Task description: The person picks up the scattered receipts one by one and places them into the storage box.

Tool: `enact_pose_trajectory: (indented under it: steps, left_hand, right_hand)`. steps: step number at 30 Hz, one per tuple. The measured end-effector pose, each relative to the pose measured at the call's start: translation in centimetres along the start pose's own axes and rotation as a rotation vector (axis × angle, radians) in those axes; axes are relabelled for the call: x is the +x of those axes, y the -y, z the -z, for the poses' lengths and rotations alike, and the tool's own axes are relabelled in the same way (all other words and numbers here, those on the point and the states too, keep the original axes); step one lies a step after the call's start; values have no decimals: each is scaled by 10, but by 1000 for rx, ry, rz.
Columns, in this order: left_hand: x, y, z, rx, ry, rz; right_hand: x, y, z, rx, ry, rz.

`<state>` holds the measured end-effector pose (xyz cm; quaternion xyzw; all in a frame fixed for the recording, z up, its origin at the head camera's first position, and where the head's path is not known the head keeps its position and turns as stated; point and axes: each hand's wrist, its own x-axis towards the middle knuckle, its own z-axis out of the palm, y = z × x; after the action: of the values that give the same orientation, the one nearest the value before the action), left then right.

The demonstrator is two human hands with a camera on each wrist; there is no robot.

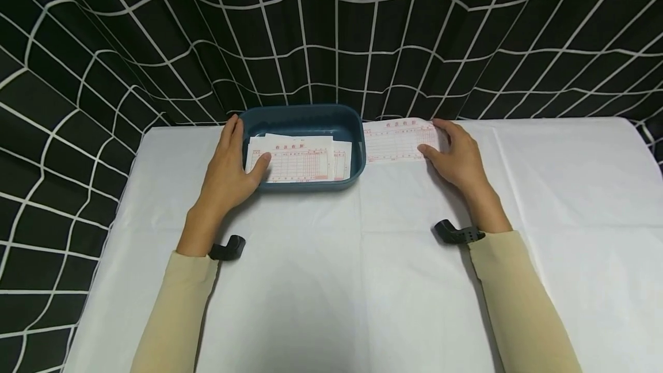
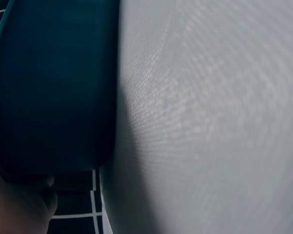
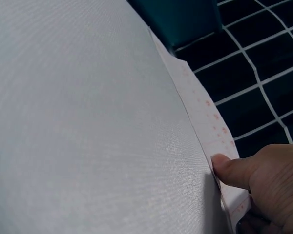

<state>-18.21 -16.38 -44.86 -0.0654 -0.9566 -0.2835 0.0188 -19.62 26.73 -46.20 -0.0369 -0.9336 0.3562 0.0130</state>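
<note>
In the head view, a dark blue plastic basin [image 1: 305, 187] stands near the table's far edge with several white receipt slips [image 1: 292, 163] printed in red inside. My left hand [image 1: 228, 166] holds the basin's left end, thumb over the inside and fingers along the outer wall. To the basin's right, a single receipt slip [image 1: 396, 143] lies partly against its side. My right hand [image 1: 458, 157] grips this slip's right end, the thumb on its face. The right wrist view shows that thumb [image 3: 234, 170] pressed on the paper. The basin's outer wall [image 2: 53, 87] fills the left wrist view's left side.
A white cloth [image 1: 321, 281] covers the table. Black curtain with a white grid [image 1: 336, 33] hangs behind the table and along its left side. Each wrist wears a black strap device [image 1: 458, 232].
</note>
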Motion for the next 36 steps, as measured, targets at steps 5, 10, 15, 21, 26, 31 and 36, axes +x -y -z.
enact_pose_trajectory:
  steps: [5, 10, 15, 21, 26, 31, 36]
  left_hand:
    - [-1, 0, 1, 1, 1, -1]
    - [-1, 0, 1, 1, -6, -6]
    - [-1, 1, 1, -6, -7, -21]
    - [-1, 1, 1, -10, -3, -22]
    - [-1, 1, 2, -8, -6, -20]
    - [-2, 1, 2, -19, -1, -19]
    - [-1, 0, 1, -13, -2, -18]
  right_hand:
    - [-2, 3, -1, -14, -9, -6]
    - [-2, 6, -2, -11, -40, 12]
    - [-3, 7, 0, -17, -66, 26]
    - [-4, 8, 3, -33, -64, 22]
    - [-3, 6, 5, -31, -65, 12]
    - [-3, 2, 9, -21, -57, -15]
    - [-4, -1, 13, -17, -71, -1]
